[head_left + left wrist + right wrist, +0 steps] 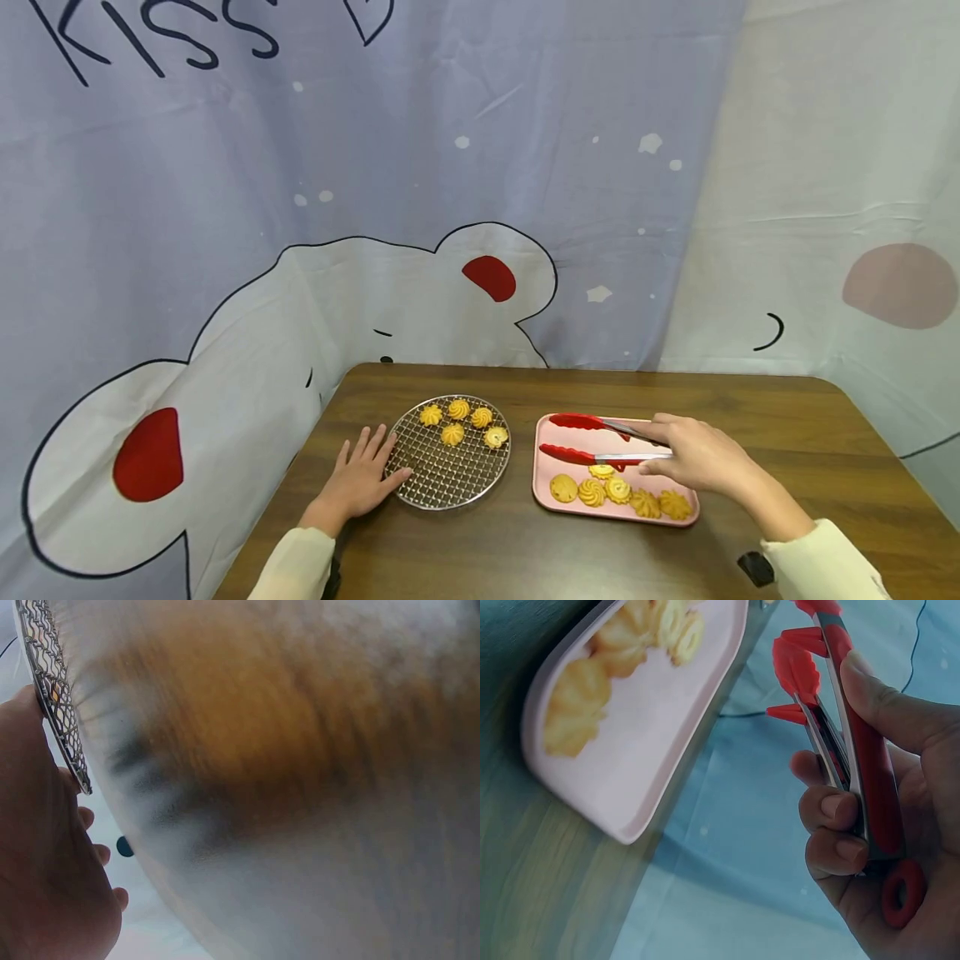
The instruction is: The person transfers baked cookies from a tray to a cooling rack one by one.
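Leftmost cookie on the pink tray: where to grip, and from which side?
Likely the front and back edges of the leftmost cookie, coming down from above with the red-tipped tongs: it's roundish, seems flat-lying, and a neighbouring cookie crowds its right side.

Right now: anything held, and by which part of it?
The red-tipped tongs, gripped by the handle end in the right hand. The left hand, at the edge of the wire rack, grips nothing.
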### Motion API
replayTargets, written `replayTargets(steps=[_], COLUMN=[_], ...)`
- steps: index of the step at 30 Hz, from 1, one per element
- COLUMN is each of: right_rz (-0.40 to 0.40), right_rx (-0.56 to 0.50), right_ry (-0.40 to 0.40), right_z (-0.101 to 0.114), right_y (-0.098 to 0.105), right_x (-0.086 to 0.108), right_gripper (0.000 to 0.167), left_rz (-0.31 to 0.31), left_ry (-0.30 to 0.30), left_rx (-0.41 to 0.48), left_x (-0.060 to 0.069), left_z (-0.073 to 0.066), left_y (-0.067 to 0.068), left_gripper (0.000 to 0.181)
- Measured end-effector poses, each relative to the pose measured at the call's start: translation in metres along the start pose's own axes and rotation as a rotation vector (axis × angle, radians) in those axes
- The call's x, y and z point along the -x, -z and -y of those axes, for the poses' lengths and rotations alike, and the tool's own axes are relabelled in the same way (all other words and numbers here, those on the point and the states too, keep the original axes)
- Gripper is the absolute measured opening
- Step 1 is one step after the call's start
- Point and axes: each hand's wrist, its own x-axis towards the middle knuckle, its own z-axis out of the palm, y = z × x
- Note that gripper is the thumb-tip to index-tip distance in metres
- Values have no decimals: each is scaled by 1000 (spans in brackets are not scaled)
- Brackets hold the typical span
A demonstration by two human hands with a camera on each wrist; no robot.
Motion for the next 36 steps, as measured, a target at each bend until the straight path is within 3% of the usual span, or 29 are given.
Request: replayTargets(steps=[8,23,36], right_rz=[-11,-13,-3], right_rx=[6,26,29], right_ry=[-49,-58,-52], right_z=[-14,-33,-39], right_y=[6,6,1], right_x=[20,46,56], right_gripper=[62,62,59], left_rz=[-38,-10,-39], left_ry=[-17,-5,-21], left_rx=[-1,6,0], left_x=[0,3,-2], left_z=[8,-2,5], left_y=[-9,4,-8], left_gripper=[83,80,83])
